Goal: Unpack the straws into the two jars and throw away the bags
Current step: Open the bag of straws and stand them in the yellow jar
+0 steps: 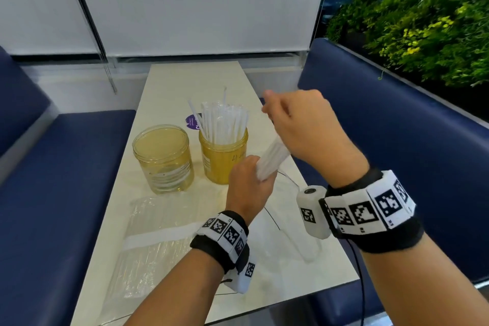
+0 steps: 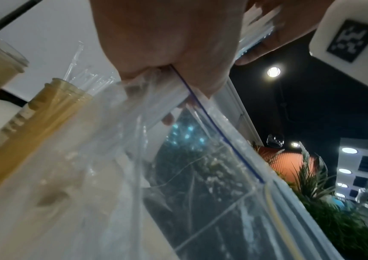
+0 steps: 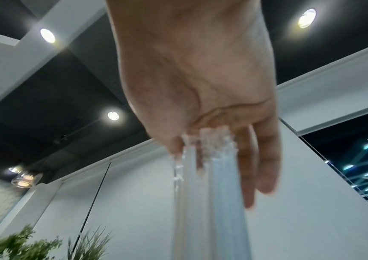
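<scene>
Above the near right part of the tabletop (image 1: pixel 169 79), a bundle of straws (image 1: pixel 272 160) is held between both hands, its long axis slanting from lower left up to upper right. The left hand (image 1: pixel 248 188) is clenched around the lower end, where the left wrist view shows the mouth of a clear zip bag (image 2: pixel 212 158) gathered in the same grip. The right hand (image 1: pixel 304 127) is closed around the upper end, fingers curled about the wrapped tips. Two amber jars are seen just beyond and to the left of the hands: the right jar (image 1: pixel 223 156) is already packed with upright straws, while the left jar (image 1: pixel 162 157) holds none and stands farther from the bundle, nearer the left hand. Judged from this, the bundle would have to be drawn clear of the bag, turned upright and carried leftward past the full jar. An emptied bag (image 1: pixel 156 241) is left lying flat on the tabletop in front of the jars, not yet thrown away.
</scene>
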